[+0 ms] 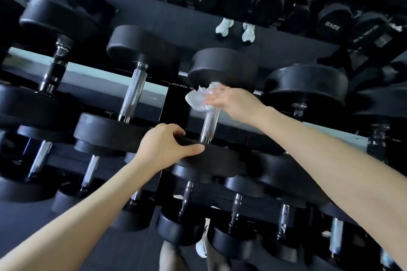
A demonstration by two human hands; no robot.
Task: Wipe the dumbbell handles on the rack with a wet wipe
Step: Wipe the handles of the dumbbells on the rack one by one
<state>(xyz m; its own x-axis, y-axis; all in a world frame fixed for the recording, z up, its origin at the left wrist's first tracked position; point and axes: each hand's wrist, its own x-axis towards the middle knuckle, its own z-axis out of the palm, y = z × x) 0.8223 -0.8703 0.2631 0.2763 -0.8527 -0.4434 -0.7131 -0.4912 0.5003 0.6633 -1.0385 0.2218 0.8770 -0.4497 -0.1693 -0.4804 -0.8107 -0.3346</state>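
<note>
Wet wipe (199,99) clamped round dumbbell handle (209,125) by right hand (233,101), weight head (215,160) gripped by left hand (163,147), at seven o'clock.

A: Where was the wet wipe (198,98)?

B: Crumpled into a pale, translucent wad around the far end of one dumbbell handle (209,126), just under the black far head (224,66). The right hand (229,101) held it there.

A: And the handle itself?

B: Silver and knurled, running near to far at the middle of the rack (174,99), its near stretch bare. The near head (211,158) was black and round, and the left hand (163,145) gripped its left edge.

A: Any others?

B: A neighbouring handle (134,92) lay just to the left, uncovered — more dumbbells sat to the right and on the nearer tier.
</note>
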